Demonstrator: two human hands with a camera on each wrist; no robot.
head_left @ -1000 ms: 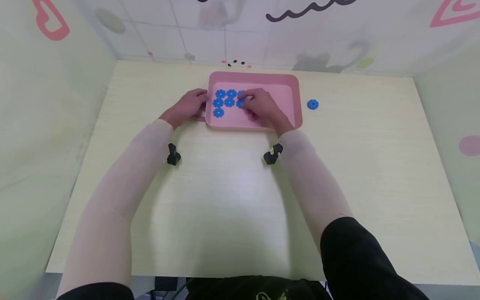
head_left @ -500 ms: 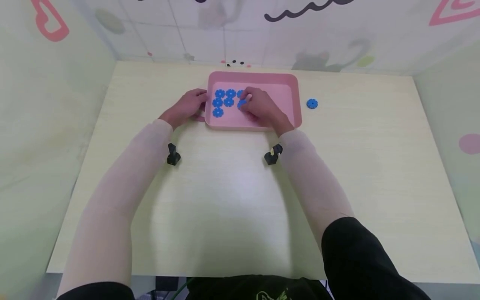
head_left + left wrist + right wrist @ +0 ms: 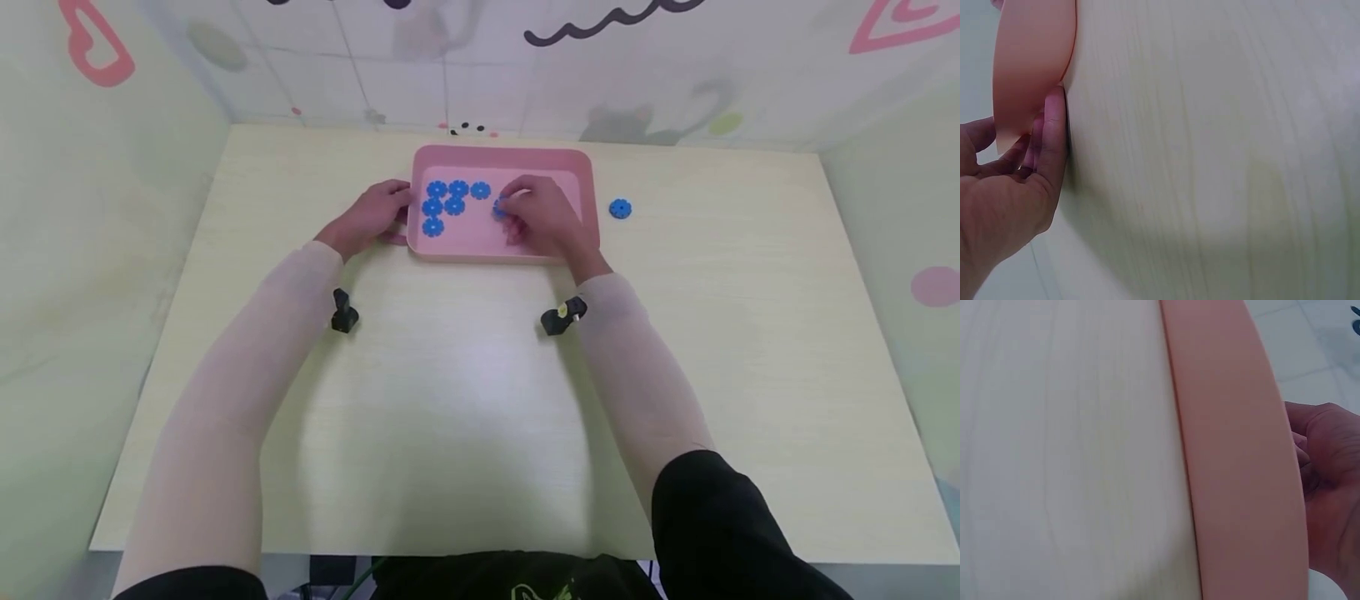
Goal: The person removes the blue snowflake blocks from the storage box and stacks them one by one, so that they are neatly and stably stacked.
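Discs first: the blue gear-shaped disc under your right hand lies on the floor of the pink tray, right of the six other blue discs grouped at the tray's left end. It looks like small, stiff, light plastic, thin and flat against a smooth floor, so I judge it awkward to lift straight up; pinch it by the toothed rim or slide it to tip an edge. Your right grip has its fingers curled over the disc, apparently pinching it, though the head view hides the contact. Your left hand holds the tray's left edge, fingers curled against it. One more blue disc sits on the desk just right of the tray.

Only the head view shows any discs. The left wrist view shows the fingers pressed to the tray wall; the right wrist view shows only the tray's near rim and the hand's heel.
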